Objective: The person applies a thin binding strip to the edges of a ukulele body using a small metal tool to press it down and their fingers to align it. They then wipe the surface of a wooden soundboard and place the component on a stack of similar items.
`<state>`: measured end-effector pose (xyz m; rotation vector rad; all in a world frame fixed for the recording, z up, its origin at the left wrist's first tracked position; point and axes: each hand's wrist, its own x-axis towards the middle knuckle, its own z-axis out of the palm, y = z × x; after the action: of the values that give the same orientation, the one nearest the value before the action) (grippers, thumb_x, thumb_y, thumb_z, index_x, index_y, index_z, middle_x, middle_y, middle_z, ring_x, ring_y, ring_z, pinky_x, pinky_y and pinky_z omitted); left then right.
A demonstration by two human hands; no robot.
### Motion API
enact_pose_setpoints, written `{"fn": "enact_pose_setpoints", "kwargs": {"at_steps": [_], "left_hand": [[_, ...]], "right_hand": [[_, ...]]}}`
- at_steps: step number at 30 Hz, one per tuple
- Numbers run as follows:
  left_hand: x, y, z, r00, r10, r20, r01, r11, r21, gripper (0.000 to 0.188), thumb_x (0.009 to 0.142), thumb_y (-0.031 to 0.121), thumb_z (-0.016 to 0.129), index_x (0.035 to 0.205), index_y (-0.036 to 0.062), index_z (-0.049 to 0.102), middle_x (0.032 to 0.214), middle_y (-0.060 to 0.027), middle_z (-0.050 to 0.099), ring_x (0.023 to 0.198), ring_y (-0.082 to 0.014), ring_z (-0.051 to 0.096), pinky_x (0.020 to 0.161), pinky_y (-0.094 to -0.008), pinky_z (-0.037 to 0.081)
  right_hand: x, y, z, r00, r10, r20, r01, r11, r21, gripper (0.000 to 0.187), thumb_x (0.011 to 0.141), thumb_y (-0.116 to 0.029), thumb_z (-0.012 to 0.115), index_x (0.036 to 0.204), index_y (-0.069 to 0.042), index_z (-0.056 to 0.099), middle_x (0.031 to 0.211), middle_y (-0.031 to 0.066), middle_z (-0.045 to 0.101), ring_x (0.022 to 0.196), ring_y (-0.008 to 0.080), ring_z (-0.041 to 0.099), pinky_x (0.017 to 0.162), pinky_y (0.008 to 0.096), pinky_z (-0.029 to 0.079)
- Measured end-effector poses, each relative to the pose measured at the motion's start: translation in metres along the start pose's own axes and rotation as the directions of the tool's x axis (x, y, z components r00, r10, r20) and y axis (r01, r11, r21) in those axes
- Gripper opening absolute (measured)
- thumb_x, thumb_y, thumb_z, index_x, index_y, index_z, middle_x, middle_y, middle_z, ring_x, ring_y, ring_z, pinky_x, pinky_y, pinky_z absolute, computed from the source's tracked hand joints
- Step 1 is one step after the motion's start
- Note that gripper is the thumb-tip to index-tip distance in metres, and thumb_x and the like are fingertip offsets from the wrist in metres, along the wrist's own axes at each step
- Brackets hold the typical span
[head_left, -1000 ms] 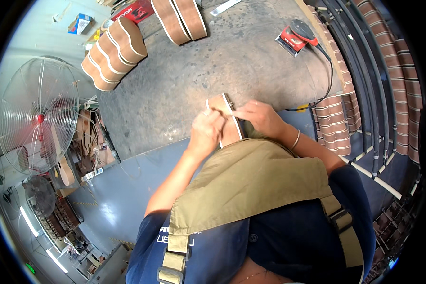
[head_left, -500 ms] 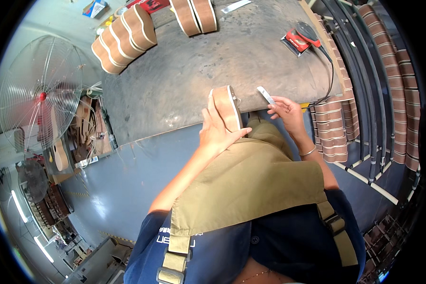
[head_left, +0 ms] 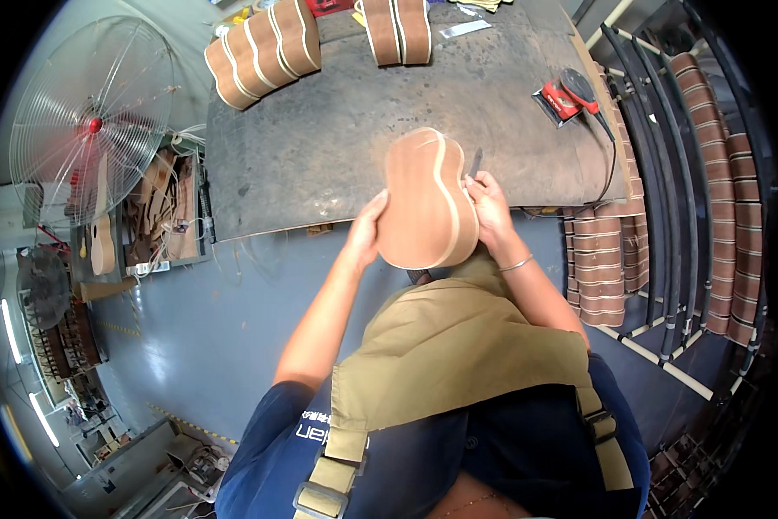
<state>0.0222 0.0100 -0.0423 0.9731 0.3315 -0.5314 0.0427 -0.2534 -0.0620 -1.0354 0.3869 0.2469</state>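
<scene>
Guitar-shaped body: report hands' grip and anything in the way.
Left hand on left edge, right hand on right side, also holding slim tool. Guitar-shaped body: broad face toward camera. Nothing seen blocking it; red sander apart, farther right on table.

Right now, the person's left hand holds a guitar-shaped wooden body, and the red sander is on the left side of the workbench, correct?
Wrong side: the head view shows the red sander on the right side of the workbench. The left hand does hold the guitar-shaped wooden body.
</scene>
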Motion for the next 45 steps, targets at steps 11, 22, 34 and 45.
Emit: {"fn": "enact_pose_setpoints", "kwargs": {"at_steps": [11, 22, 34, 45], "left_hand": [[-0.014, -0.032, 0.052, 0.977, 0.214, -0.015, -0.191, 0.900, 0.392, 0.111, 0.100, 0.065, 0.062, 0.168, -0.0071, 0.013, 0.169, -0.0297, 0.029, 0.161, -0.0391, 0.022, 0.130, -0.0464, 0.020], [-0.025, -0.034, 0.047, 0.904, 0.280, 0.322, -0.425, 0.530, 0.734, 0.090, 0.104, 0.037, 0.066, 0.166, -0.0036, 0.015, 0.168, -0.0281, 0.024, 0.156, -0.0450, 0.026, 0.128, -0.0510, 0.025], [0.021, -0.026, 0.014, 0.995, 0.102, -0.001, -0.072, 0.701, 0.709, 0.110, 0.085, 0.046, 0.089, 0.164, -0.0027, 0.029, 0.156, -0.0264, 0.043, 0.144, -0.0396, 0.045, 0.119, -0.0471, 0.041], [0.089, 0.087, 0.002, 0.867, 0.491, -0.086, -0.169, 0.452, 0.876, 0.054, 0.092, 0.015, 0.081, 0.141, 0.0049, 0.062, 0.124, -0.0136, 0.061, 0.111, -0.0270, 0.064, 0.093, -0.0377, 0.052]], "right_hand": [[-0.039, -0.001, 0.075, 0.887, -0.462, -0.015, 0.449, 0.869, -0.208, 0.012, 0.114, -0.007, 0.047, 0.120, 0.003, 0.045, 0.105, 0.0156, 0.069, 0.108, 0.0255, 0.074, 0.093, 0.0372, 0.065], [-0.052, 0.001, 0.058, 0.908, -0.416, -0.060, 0.358, 0.840, -0.407, 0.010, 0.113, -0.005, 0.047, 0.120, 0.002, 0.048, 0.101, 0.0115, 0.069, 0.098, 0.0186, 0.073, 0.086, 0.0327, 0.063], [0.014, -0.039, 0.038, 0.949, -0.316, 0.005, 0.265, 0.787, -0.557, 0.012, 0.111, -0.009, 0.057, 0.116, 0.002, 0.056, 0.096, 0.0096, 0.077, 0.087, 0.0121, 0.072, 0.078, 0.0301, 0.057], [0.111, -0.078, 0.081, 0.906, 0.080, 0.417, 0.364, 0.358, -0.860, 0.014, 0.088, -0.014, 0.077, 0.097, -0.004, 0.081, 0.088, 0.0159, 0.071, 0.081, 0.0298, 0.069, 0.075, 0.0397, 0.054]]}}
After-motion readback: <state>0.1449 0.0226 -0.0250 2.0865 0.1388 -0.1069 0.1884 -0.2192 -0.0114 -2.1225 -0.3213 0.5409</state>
